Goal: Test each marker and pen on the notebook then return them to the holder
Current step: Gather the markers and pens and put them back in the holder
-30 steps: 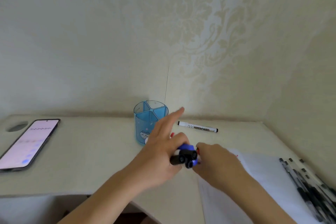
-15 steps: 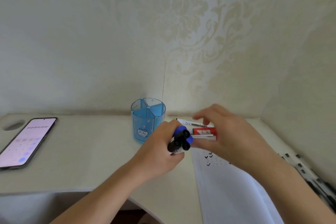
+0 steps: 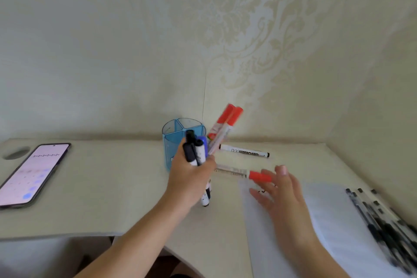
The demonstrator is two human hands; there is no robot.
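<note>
My left hand (image 3: 191,176) grips a bundle of markers (image 3: 198,149): black and blue caps point up, and two red-capped ones (image 3: 228,119) splay toward the wall. It hovers just in front of the blue divided holder (image 3: 178,126). My right hand (image 3: 279,192) is open, fingers spread, over the notebook's (image 3: 327,210) top left corner. A red-capped marker (image 3: 243,174) lies on the desk right by its fingertips. A black-capped whiteboard marker (image 3: 244,151) lies further back.
A phone (image 3: 33,174) with a lit screen lies at the left, beside a round cable hole (image 3: 17,153). Several black pens (image 3: 388,228) lie along the notebook's right edge. Walls close the desk at the back and right.
My right hand passed the red markers to the left bundle and came back open over the notebook. My left hand tilted the bundle upright near the holder. One red marker now lies on the desk.
</note>
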